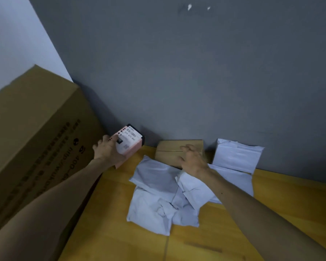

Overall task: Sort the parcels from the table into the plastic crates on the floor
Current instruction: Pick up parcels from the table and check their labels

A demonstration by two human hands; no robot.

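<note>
My left hand (107,150) grips a small pink box (129,146) with a white shipping label, held tilted just above the table's far left corner. My right hand (193,160) reaches over a small brown cardboard box (169,149) that stands against the wall, its fingers spread over the box's right part. Whether it touches the box I cannot tell. Several white plastic mailer bags (158,196) lie in a loose heap in the middle of the yellow table (224,232), under my right wrist. One more white mailer (235,155) leans against the wall on the right. No crates are in view.
A large brown cardboard carton (36,138) with printed text stands at the left, close beside the table. A grey wall (196,72) runs right behind the table's far edge.
</note>
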